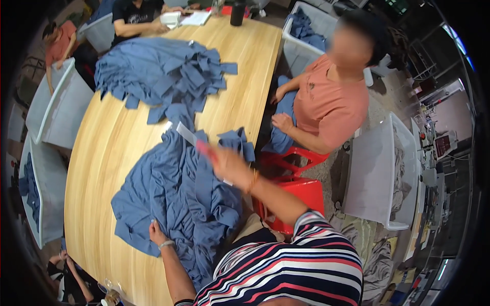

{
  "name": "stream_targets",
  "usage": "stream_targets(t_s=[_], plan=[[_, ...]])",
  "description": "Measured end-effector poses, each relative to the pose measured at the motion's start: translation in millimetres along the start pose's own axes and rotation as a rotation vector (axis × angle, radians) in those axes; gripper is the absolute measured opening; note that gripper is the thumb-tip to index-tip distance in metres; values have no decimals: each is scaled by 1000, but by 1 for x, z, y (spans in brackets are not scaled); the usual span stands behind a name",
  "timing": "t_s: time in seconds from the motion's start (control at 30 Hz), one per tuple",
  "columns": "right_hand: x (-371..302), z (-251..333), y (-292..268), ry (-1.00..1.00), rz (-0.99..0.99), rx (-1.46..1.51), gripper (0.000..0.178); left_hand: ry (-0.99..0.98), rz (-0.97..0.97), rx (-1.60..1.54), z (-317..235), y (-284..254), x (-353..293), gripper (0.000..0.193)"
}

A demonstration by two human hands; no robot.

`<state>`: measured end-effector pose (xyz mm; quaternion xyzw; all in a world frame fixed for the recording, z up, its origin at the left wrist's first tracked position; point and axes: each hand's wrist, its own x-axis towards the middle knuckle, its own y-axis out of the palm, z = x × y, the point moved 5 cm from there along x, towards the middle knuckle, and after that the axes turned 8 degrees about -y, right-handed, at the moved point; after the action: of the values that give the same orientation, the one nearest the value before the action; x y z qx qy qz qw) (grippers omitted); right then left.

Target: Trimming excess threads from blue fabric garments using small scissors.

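Note:
A crumpled pile of blue cloth garments [168,178] lies on the near part of the wooden table and hangs toward my lap. At its near edge, my left hand [159,234] is closed on a bit of the blue cloth. My right hand [232,167] is raised above the far right side of the pile, gripping a red-handled tool [204,149] with a flat pale blade-like end. Motion blur keeps me from telling its exact kind. Farther up the table sits a larger heap of blue garments [148,69], with a strip of cloth reaching toward the near pile.
On the right, a person in a salmon shirt [332,97] sits with blue cloth on their lap. Red stools [301,204] stand beside me. Grey bins [377,173] flank the wooden table [87,188]. A black cup [237,14] stands at its far end, where another person works.

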<state>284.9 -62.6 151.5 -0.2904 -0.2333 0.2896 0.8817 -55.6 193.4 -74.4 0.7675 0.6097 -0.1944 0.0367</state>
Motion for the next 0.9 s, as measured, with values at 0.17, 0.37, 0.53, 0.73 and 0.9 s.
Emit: stream_targets(t_s=[0.17, 0.37, 0.53, 0.73, 0.9], plan=[[70, -77, -3, 165, 101, -310, 23, -2, 43, -8, -7, 6, -4, 29], [-30, 30, 47, -256, 504, -153, 27, 20, 7, 26, 6, -1, -3, 28], [-111, 47, 68, -246, 721, -43, 29, 92, -25, 93, 11, -1, 5, 29], [-131, 48, 77, -259, 878, -65, 27, 164, 7, 143, 5, -6, -1, 26], [-126, 57, 77, -236, 885, -164, 24, 49, -34, 14, 22, -2, 0, 26]])
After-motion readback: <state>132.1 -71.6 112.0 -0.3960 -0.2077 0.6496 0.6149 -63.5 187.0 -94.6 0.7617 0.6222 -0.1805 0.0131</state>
